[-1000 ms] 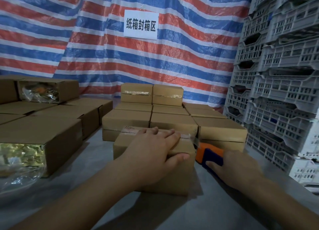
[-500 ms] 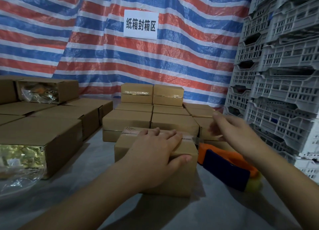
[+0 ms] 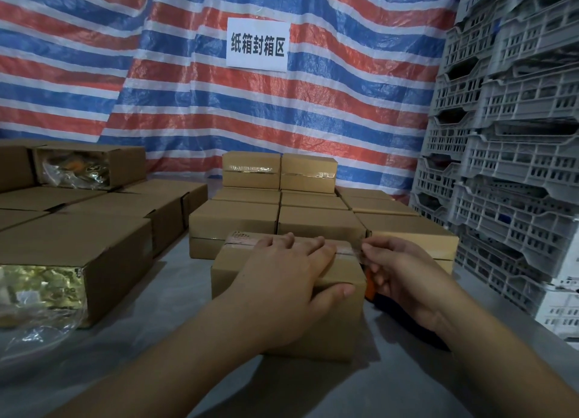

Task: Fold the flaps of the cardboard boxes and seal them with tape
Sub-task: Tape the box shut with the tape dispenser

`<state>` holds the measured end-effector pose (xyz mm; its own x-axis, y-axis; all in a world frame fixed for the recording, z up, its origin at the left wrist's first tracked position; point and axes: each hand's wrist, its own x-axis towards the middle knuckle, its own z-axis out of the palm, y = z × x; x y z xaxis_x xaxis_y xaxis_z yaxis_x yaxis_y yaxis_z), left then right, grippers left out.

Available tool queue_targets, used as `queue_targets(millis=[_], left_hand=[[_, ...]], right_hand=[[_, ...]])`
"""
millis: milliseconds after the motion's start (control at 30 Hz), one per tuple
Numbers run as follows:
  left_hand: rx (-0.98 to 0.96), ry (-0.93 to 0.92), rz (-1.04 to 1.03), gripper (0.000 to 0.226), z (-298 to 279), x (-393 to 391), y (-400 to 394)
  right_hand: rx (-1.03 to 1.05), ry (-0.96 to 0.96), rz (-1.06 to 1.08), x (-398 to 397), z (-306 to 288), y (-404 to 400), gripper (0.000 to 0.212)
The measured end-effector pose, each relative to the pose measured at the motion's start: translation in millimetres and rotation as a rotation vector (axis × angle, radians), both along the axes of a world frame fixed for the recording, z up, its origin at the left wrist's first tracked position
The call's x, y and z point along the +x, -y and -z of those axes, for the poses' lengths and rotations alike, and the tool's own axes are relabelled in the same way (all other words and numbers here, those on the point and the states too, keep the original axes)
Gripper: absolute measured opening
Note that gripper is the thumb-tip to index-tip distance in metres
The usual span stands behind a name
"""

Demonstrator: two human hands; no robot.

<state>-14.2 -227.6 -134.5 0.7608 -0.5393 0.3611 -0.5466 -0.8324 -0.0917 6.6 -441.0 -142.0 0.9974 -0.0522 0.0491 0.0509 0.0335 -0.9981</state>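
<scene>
A small brown cardboard box [image 3: 340, 330] stands on the grey table in front of me, its flaps folded down. My left hand [image 3: 286, 279] rests flat on its top, thumb over the front edge. A strip of clear tape [image 3: 344, 251] runs along the top seam toward the right edge. There my right hand [image 3: 404, 275] pinches the loose tape end with curled fingers. The orange and blue tape dispenser [image 3: 369, 287] lies on the table beside the box, mostly hidden behind my right hand.
Taped boxes [image 3: 313, 221] are stacked just behind the one I hold. On the left lie boxes with open ends [image 3: 94, 261] showing foil bags. Grey plastic crates [image 3: 517, 167] tower on the right. A striped tarp with a white sign [image 3: 257, 44] closes the back.
My right hand let go of the dispenser, which now lies beside the box, and came to the tape end at the box's right top edge. My left hand stayed on the box.
</scene>
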Motion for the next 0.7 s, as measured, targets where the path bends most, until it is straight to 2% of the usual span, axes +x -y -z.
queue_targets(millis=[233,400,500,600,667,700], left_hand=[[-0.002,0.006,0.001,0.071,-0.1,-0.3,0.1],[-0.011,0.01,0.01,0.07,1.4,1.9,-0.8],[-0.008,0.018,0.003,0.071,1.8,1.3,-0.3],[-0.014,0.023,-0.001,0.072,1.5,0.0,0.8],[-0.013,0.032,-0.001,0.073,0.7,-0.7,1.1],[-0.011,0.038,0.0,0.075,0.4,-1.1,1.1]], right_hand=[[0.033,-0.047,-0.02,-3.3,10.5,-7.4,0.019],[-0.132,-0.061,0.088,-18.1,29.1,-27.5,0.012],[-0.211,0.03,0.238,-16.1,26.2,-29.5,0.013],[-0.15,0.233,0.364,-9.5,4.0,-24.5,0.023],[-0.089,0.324,0.257,-9.6,-3.8,-28.0,0.04],[-0.064,0.284,0.174,-12.0,-3.5,-34.7,0.045]])
